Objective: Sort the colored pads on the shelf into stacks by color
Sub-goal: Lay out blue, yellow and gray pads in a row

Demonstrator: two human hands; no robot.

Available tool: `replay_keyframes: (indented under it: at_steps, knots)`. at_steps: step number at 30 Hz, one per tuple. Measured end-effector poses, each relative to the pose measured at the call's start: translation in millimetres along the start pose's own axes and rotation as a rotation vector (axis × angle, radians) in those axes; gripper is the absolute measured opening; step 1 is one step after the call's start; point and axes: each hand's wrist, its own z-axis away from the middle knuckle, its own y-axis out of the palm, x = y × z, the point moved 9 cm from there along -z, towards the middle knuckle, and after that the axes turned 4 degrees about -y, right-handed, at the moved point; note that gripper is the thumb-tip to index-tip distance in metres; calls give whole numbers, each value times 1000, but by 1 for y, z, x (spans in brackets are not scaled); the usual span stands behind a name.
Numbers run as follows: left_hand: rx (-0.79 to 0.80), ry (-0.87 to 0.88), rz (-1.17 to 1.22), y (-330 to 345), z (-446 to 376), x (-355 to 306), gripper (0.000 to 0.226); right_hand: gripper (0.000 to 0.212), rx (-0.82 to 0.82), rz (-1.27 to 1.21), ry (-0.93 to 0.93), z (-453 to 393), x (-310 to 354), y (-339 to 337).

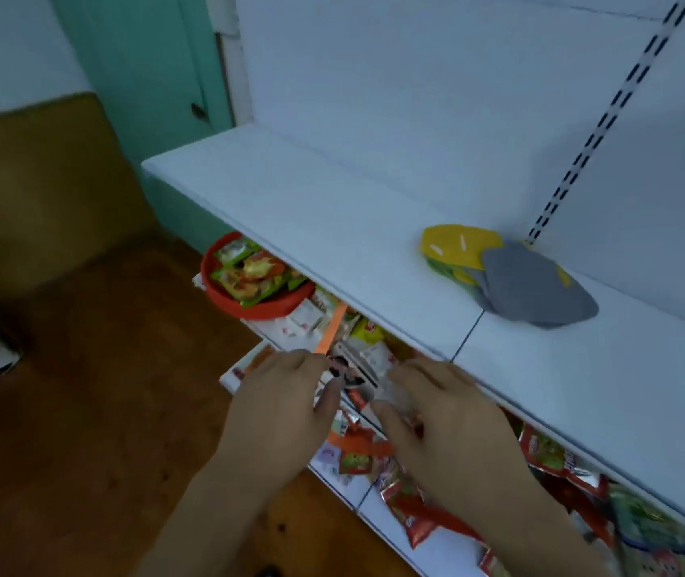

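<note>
— So where do the pads sit, seen from the head camera?
— On the white shelf (332, 226): yellow pads (459, 245) partly under grey pads (536, 285), overlapping.
— And the hands?
— Left hand (280, 403) and right hand (444, 414) hover below the shelf edge, fingers loosely curled; whether they pinch anything, I cannot tell.

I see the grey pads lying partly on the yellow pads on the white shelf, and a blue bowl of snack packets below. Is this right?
Not quite: the head view shows a red bowl, not blue. The grey pads do partly cover the yellow pads on the white shelf.
</note>
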Motion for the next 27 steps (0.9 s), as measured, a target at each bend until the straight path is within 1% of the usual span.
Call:
replay_keyframes:
  at_steps: [3, 5, 8, 11, 14, 16, 18, 20, 22, 24, 27]
  knots:
    - [32, 133, 16, -5, -45, -8, 38, 44, -70, 28, 117, -19, -8, -17]
    - [49, 206, 46, -8, -71, -23, 37, 40, -158, 58, 183, -24, -22, -28]
    - [73, 303, 78, -4, -104, -47, 47, 36, -198, 117, 308, -29, -49, -33]
    - [70, 322, 88, 7, -141, -61, 50, 38, -212, 134, 401, -32, -79, -34]
    - [66, 327, 89, 18, -177, -79, 49, 39, -230, 148, 451, -36, -108, -37]
    - [70, 364, 92, 27, -195, -93, 47, 41, -259, 155, 480, -36, -125, -40]
    - [65, 404, 83, 36, -210, -107, 39, 41, -270, 170, 521, -38, -140, -41]
    - [55, 403, 88, 43, -225, -117, 30, 41, -272, 177, 565, -40, -155, -42]
    - [36, 368, 81, 47, -240, -122, 30, 43, -287, 175, 600, -43, -166, -45]
    - [45, 291, 28, 53, -256, -123, 41, 52, -275, 175, 631, -47, -175, -47]
    - [213, 141, -97, 74, -274, -118, 62, 68, -173, 189, 662, -58, -183, -42]
